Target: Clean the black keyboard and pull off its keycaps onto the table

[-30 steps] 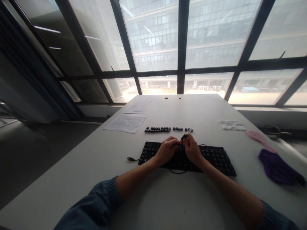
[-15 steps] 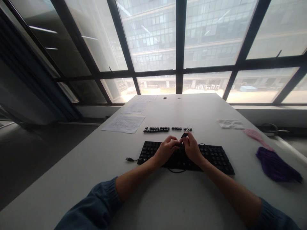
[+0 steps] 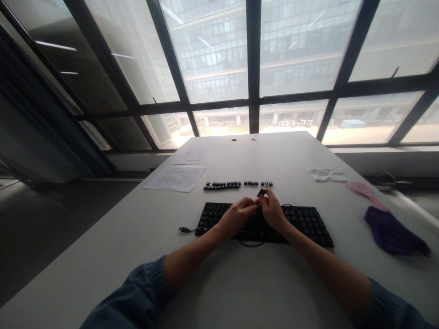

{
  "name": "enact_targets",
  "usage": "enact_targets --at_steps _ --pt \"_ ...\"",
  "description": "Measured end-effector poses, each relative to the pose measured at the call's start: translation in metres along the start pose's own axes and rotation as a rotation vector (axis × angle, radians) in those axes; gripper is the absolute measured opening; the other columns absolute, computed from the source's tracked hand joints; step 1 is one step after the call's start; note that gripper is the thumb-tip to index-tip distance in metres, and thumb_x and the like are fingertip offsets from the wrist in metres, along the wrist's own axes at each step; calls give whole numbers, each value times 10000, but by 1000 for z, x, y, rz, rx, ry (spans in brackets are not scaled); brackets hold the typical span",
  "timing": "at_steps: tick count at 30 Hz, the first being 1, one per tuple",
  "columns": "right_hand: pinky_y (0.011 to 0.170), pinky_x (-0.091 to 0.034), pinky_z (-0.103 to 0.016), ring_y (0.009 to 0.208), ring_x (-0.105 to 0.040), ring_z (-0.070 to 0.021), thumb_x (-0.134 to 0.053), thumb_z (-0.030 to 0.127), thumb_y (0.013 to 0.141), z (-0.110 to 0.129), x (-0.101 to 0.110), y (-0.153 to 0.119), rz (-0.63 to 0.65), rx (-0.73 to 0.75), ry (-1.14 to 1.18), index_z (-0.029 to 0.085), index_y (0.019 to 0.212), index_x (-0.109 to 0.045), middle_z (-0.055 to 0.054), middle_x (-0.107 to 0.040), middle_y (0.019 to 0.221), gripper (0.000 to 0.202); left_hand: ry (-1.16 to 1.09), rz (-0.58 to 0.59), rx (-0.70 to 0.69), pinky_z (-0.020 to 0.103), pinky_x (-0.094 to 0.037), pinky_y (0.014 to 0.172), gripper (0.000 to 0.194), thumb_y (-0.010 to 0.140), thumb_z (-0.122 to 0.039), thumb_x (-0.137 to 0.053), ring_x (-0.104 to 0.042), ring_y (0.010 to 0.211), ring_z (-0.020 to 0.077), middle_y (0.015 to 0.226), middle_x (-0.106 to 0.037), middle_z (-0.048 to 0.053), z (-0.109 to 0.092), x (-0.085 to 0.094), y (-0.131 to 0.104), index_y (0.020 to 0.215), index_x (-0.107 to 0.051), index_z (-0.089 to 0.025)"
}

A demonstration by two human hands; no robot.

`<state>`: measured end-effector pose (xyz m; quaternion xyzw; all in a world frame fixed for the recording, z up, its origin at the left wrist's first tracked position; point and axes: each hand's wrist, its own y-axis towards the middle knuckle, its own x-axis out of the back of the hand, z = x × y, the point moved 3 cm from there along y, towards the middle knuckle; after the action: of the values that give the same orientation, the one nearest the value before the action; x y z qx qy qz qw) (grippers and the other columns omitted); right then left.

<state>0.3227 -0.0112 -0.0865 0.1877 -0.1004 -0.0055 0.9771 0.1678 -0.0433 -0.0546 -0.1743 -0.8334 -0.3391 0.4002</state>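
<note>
Tipped slightly more upright since a second ago, the pronged black piece (image 3: 261,192) is pinched in my right hand (image 3: 273,213) over the keyboard (image 3: 306,221); what my left hand (image 3: 236,216) grips, I cannot tell. Slack fingers could drop it among the far loose keys (image 3: 222,186).

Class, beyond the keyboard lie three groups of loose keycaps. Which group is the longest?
The left keycap group: it stretches much farther sideways than the middle keycap group or the right keycap group.

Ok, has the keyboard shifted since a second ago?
No, not visibly: the keyboard has kept its place relative to the nearest paper sheet on the table; the whole view drifted slightly.
</note>
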Motion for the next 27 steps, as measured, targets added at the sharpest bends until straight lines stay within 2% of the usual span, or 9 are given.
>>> enact_targets --at_steps 4,8,11,15,18,21,27 --pt "694 -511 -347 701 -670 -215 -437 399 941 -1 0 1 -13 -1 16 231 953 -461 -26 -669 741 171 -40 6 8 314 -532 890 293 988 -218 -446 -630 987 175 1170 -631 78 -3 0 0 1189 -660 -223" --pt "687 -500 -333 677 -664 -202 -432 393 949 0 -1 0 0 -6 43 232 951 -454 -20 -680 733 162 -28 -126 29 297 -540 826 226 936 -221 -556 -648 885 167 1032 -680 74 5 16 9 1101 -711 -216" --pt "680 -488 -312 639 -652 -179 -420 380 964 1 -3 -1 11 -5 63 231 938 -445 -12 -690 714 153 28 -208 92 307 -540 802 221 865 -215 -649 -656 823 171 969 -716 54 26 38 29 1072 -725 -216" --pt "645 -470 -291 629 -641 -171 -409 378 974 1 -3 -1 -2 -13 66 232 937 -448 -13 -699 716 155 177 -143 225 313 -525 794 135 788 -203 -720 -664 776 185 860 -749 30 64 51 63 909 -776 -219" --pt "651 -469 -289 643 -642 -172 -405 368 977 0 -3 -1 0 -14 66 234 942 -446 -14 -702 728 145 268 -57 247 333 -509 805 115 773 -218 -745 -656 801 208 820 -757 32 85 45 80 874 -793 -241" --pt "647 -466 -286 627 -630 -168 -402 360 978 -1 -3 -1 7 -14 58 235 969 -446 -9 -698 721 134 332 -11 204 365 -483 856 96 788 -227 -743 -627 850 223 850 -766 35 97 34 85 864 -794 -255" --pt "611 -440 -271 592 -600 -160 -396 352 979 0 -3 -1 5 -23 47 234 985 -445 -3 -694 714 127 385 -46 142 411 -429 918 73 789 -233 -756 -560 969 244 998 -730 37 112 22 80 839 -792 -272"
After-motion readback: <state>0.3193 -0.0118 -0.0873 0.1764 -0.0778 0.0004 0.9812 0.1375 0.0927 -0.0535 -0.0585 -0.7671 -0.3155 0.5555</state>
